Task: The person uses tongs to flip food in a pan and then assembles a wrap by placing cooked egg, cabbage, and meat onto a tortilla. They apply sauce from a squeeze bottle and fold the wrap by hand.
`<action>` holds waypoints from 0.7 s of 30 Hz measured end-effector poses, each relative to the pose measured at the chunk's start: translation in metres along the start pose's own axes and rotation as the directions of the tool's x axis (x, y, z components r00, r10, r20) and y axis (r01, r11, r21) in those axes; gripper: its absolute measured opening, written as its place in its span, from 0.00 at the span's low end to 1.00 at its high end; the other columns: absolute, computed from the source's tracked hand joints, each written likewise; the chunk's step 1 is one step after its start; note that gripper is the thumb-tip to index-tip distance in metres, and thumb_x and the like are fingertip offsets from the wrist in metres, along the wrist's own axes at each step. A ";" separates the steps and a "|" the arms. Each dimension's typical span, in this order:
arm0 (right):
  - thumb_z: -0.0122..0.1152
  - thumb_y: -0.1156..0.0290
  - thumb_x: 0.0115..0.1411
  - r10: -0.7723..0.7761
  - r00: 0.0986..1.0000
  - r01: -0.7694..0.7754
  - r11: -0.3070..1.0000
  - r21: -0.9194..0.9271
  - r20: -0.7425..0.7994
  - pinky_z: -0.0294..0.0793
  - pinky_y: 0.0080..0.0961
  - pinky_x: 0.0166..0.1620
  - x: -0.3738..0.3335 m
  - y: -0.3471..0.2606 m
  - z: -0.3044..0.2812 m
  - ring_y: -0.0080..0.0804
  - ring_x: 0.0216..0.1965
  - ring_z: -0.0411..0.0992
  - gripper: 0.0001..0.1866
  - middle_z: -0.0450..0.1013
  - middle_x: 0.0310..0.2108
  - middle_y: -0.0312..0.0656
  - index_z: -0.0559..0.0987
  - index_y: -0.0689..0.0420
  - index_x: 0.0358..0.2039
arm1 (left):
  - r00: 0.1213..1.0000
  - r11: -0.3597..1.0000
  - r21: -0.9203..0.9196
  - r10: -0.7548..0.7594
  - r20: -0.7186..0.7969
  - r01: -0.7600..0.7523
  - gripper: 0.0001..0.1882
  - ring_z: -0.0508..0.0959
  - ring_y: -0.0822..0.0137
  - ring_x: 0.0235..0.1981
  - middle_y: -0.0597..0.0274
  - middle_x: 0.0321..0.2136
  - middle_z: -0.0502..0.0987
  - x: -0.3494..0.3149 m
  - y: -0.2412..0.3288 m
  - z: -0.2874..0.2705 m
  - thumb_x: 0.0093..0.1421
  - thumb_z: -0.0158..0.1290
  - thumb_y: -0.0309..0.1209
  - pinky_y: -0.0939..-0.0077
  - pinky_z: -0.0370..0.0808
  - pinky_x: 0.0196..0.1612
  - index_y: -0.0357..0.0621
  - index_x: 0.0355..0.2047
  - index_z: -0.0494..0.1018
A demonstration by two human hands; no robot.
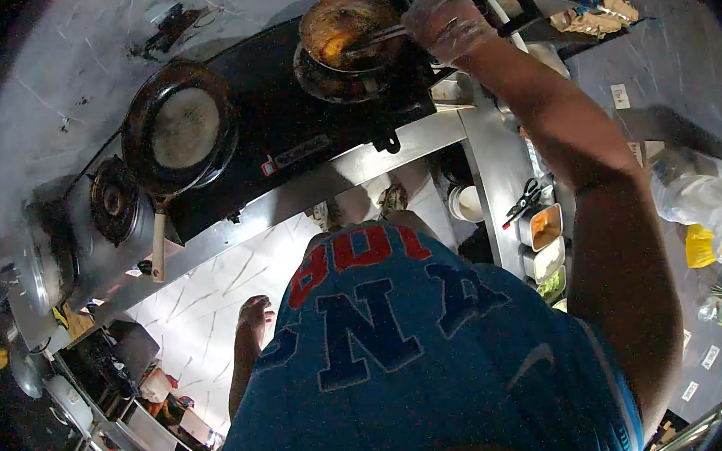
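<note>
Faced a long black cooking table with a bright steel front edge (267,88), spread from nine to twelve o'clock. Saw on it, at ten o'clock, a large black round frying pan with a pale handle (185,129). Found at twelve o'clock a smaller brown-stained round metal pan (360,15), overlapping a dark round burner (332,86); could not tell whether touching it. Noticed a row of small rectangular food tubs (543,245) toward three o'clock. Held the right hand (447,27), gloved in clear plastic, at one o'clock, clamped on a slim dark-grey utensil (383,35) reaching into the brown-stained pan. Hung the left hand (255,314) at eight o'clock, well apart from the cookware, fingers loosely curled and parted.
</note>
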State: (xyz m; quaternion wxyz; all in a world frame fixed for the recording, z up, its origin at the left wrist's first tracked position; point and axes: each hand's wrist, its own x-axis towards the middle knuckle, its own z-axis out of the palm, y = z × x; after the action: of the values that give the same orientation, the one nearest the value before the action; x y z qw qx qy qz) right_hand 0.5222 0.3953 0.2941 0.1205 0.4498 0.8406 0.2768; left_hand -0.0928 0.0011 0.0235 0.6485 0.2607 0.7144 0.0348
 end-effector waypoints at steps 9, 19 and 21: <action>0.62 0.65 0.64 0.069 0.990 -0.079 0.994 0.074 0.124 0.86 0.35 0.45 0.001 0.037 -0.043 0.41 0.42 0.84 0.07 0.83 0.39 0.42 0.84 0.47 0.41 | 0.999 0.999 0.008 -0.050 -0.007 0.050 0.23 0.86 0.50 0.46 0.51 0.53 0.83 0.029 -0.005 -0.007 0.73 0.55 0.40 0.55 0.80 0.46 0.43 0.63 0.75; 0.59 0.67 0.67 0.060 0.991 -0.082 0.978 0.190 0.120 0.86 0.37 0.47 0.027 0.038 -0.024 0.45 0.44 0.85 0.09 0.84 0.38 0.47 0.85 0.53 0.42 | 0.973 0.935 0.266 0.226 0.055 -0.233 0.22 0.85 0.51 0.47 0.52 0.52 0.83 0.031 -0.030 -0.021 0.73 0.54 0.42 0.54 0.80 0.47 0.43 0.61 0.75; 0.59 0.68 0.68 0.107 0.955 -0.144 0.983 0.115 0.277 0.86 0.38 0.47 0.035 0.035 -0.025 0.46 0.44 0.86 0.09 0.85 0.39 0.48 0.86 0.54 0.41 | 0.976 0.946 0.241 0.214 0.046 -0.218 0.22 0.85 0.51 0.47 0.52 0.52 0.82 0.031 -0.030 -0.022 0.73 0.54 0.42 0.54 0.79 0.47 0.43 0.61 0.75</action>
State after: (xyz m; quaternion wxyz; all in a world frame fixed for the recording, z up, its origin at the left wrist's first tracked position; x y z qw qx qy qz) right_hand 0.5150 0.4302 0.3364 0.1853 0.5429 0.8027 0.1633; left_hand -0.1240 -0.0052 -0.0125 0.6104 0.4155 0.6742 0.0150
